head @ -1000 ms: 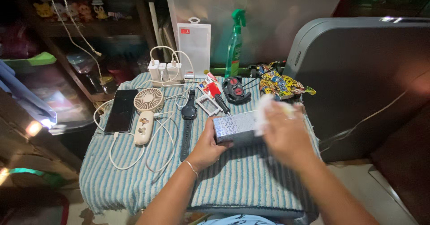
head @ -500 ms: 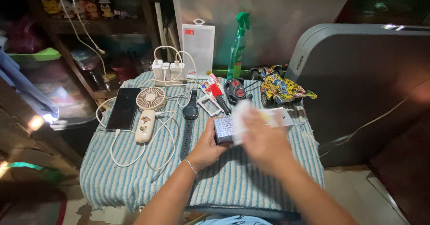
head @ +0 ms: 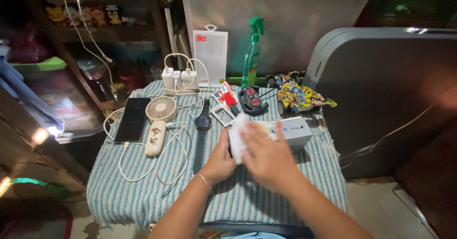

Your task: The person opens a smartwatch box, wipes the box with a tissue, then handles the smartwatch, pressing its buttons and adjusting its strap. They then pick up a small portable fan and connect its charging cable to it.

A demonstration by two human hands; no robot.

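Hands: left (head: 220, 160) grips white box (head: 236, 141) | right (head: 267, 155) covers it

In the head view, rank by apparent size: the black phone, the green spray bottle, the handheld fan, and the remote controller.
1. Black phone, the largest face.
2 and 3. Handheld fan and green spray bottle: similar in length, and the bottle stands farther back, so I leave them unranked.
4. Remote controller, smallest.

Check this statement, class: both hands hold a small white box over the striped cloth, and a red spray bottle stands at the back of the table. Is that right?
Not quite. The head view shows the spray bottle is green, not red. The rest holds: the left hand and right hand hold the small white box over the striped cloth.
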